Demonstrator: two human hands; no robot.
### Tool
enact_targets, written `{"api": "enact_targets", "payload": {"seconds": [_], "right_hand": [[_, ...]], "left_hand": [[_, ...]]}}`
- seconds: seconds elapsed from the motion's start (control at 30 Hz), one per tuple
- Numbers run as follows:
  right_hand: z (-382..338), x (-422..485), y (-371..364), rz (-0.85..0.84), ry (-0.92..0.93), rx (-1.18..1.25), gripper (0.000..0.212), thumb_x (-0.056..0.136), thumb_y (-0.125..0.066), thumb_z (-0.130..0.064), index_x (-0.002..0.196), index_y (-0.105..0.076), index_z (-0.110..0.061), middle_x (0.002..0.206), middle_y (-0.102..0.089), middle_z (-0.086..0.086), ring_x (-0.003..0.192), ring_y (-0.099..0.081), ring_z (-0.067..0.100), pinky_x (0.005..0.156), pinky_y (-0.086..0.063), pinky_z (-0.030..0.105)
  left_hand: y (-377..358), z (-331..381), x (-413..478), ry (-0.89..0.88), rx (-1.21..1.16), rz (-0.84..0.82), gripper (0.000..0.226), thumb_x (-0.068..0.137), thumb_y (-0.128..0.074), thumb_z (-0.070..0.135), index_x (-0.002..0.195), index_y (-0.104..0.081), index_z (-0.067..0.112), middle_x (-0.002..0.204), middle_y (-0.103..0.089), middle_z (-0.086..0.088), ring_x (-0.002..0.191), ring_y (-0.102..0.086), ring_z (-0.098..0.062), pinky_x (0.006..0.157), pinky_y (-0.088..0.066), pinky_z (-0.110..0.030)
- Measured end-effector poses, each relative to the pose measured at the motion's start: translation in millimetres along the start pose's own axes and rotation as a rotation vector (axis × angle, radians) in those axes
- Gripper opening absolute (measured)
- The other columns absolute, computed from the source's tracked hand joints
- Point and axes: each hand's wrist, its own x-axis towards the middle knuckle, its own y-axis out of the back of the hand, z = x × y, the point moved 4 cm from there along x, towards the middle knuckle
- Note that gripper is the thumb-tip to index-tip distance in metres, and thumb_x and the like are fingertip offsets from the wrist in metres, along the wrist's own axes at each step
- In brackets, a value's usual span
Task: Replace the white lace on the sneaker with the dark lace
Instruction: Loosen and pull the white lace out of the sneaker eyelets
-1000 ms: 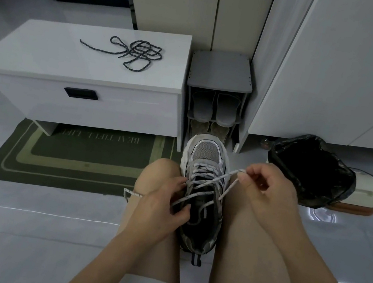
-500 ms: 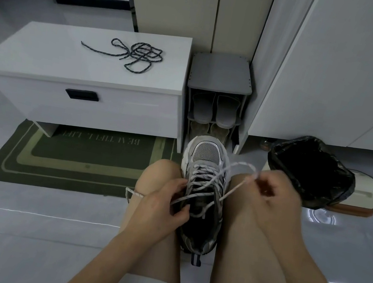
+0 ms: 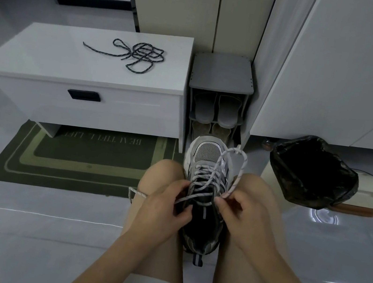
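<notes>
Head view: one sneaker (image 3: 208, 152); left hand (image 3: 161, 213), right hand (image 3: 247, 215) pinch one white lace (image 3: 236, 151); one dark lace (image 3: 143, 56).

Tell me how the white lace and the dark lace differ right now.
The white lace is threaded through the sneaker; the dark lace lies tangled on the white bench. The left hand and right hand grip the white lace; nothing touches the dark lace. Both are thin, flecked cords.

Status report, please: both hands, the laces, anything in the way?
Left hand grips sneaker, right hand pinches white lace. White lace mostly threaded. Dark lace on bench. Nothing in the way.
</notes>
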Motion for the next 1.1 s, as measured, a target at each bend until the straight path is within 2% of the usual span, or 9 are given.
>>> {"api": "enact_targets", "payload": {"seconds": [0.07, 0.17, 0.3, 0.4, 0.47, 0.53, 0.77, 0.93, 1.1], "right_hand": [[-1.3, 5.2, 9.5, 0.048, 0.033, -0.042, 0.020, 0.084, -0.065, -0.031, 0.074, -0.059, -0.014, 0.068, -0.059, -0.003, 0.064, -0.057, 0.015, 0.063, -0.050, 0.036], [1.3, 17.7, 41.3, 0.261, -0.055, 0.027, 0.018, 0.079, -0.056, -0.038, 0.076, -0.056, -0.020, 0.069, -0.055, -0.008, 0.062, -0.051, 0.007, 0.059, -0.039, 0.011], [17.6, 35.8, 89.9, 0.486, -0.138, 0.088, 0.023, 0.087, -0.053, -0.037, 0.083, -0.056, -0.015, 0.067, -0.053, 0.000, 0.060, -0.046, 0.011, 0.061, -0.039, 0.023], [20.4, 34.7, 83.3, 0.339, -0.126, 0.016, 0.029, 0.081, -0.054, -0.044, 0.081, -0.059, -0.016, 0.069, -0.058, 0.001, 0.062, -0.050, 0.013, 0.062, -0.042, 0.025], [16.9, 27.0, 67.1, 0.249, -0.118, -0.003, 0.019, 0.081, -0.062, -0.036, 0.081, -0.059, -0.017, 0.070, -0.059, -0.003, 0.062, -0.052, 0.006, 0.061, -0.039, 0.011], [16.8, 20.1, 55.7, 0.212, -0.125, -0.003, 0.012, 0.084, -0.067, -0.024, 0.078, -0.057, -0.019, 0.070, -0.060, -0.003, 0.064, -0.054, 0.007, 0.061, -0.039, 0.010], [36.6, 21.1, 71.3, 0.384, -0.199, 0.115, 0.028, 0.081, -0.064, -0.008, 0.096, -0.047, -0.025, 0.076, -0.054, -0.007, 0.067, -0.052, 0.010, 0.068, -0.044, 0.025], [31.3, 17.1, 82.9, 0.410, -0.176, 0.081, 0.029, 0.081, -0.067, -0.016, 0.098, -0.047, -0.028, 0.076, -0.049, -0.004, 0.063, -0.048, 0.008, 0.061, -0.039, 0.017], [8.2, 10.1, 47.5, 0.149, 0.008, -0.001, 0.009, 0.076, -0.061, -0.040, 0.073, -0.053, -0.039, 0.072, -0.054, -0.008, 0.072, -0.052, 0.003, 0.063, -0.039, 0.009]], "left_hand": [[0.8, 0.0, 0.0, 0.004, -0.011, 0.004, 0.042, 0.080, -0.066, 0.019, 0.119, -0.057, 0.029, 0.101, -0.063, 0.020, 0.095, -0.056, 0.004, 0.077, -0.038, -0.001], [0.9, -0.8, -0.2, 0.009, -0.026, -0.001, 0.043, 0.080, -0.067, 0.018, 0.120, -0.057, 0.028, 0.098, -0.060, 0.025, 0.095, -0.056, 0.005, 0.078, -0.036, 0.002], [-0.8, -4.5, -0.5, 0.009, -0.015, -0.009, 0.041, 0.079, -0.066, 0.020, 0.118, -0.057, 0.030, 0.101, -0.064, 0.016, 0.093, -0.058, 0.001, 0.077, -0.040, -0.003], [-0.8, -2.4, 0.1, 0.011, -0.031, -0.008, 0.041, 0.079, -0.066, 0.020, 0.118, -0.057, 0.030, 0.098, -0.064, 0.018, 0.092, -0.058, 0.003, 0.075, -0.040, -0.003], [-0.3, -1.2, 0.6, 0.014, -0.035, -0.008, 0.041, 0.079, -0.066, 0.019, 0.116, -0.057, 0.031, 0.096, -0.064, 0.019, 0.091, -0.058, 0.005, 0.073, -0.039, -0.002], [-0.3, -1.5, 0.4, 0.008, -0.031, -0.013, 0.040, 0.079, -0.067, 0.020, 0.116, -0.058, 0.031, 0.096, -0.063, 0.020, 0.090, -0.058, 0.004, 0.073, -0.039, -0.001], [1.0, -6.4, -2.2, 0.008, 0.013, -0.034, 0.044, 0.079, -0.072, 0.031, 0.120, -0.056, 0.031, 0.099, -0.054, 0.027, 0.095, -0.051, 0.007, 0.078, -0.034, 0.003], [5.1, -3.7, -2.1, 0.016, -0.090, 0.009, 0.023, 0.088, -0.062, 0.034, 0.110, -0.063, 0.026, 0.095, -0.059, 0.027, 0.093, -0.056, 0.009, 0.078, -0.038, -0.001], [6.7, 0.7, 14.6, 0.085, -0.173, 0.013, 0.007, 0.090, -0.062, 0.018, 0.088, -0.065, 0.023, 0.082, -0.066, 0.011, 0.079, -0.059, 0.003, 0.070, -0.043, -0.006]]}}
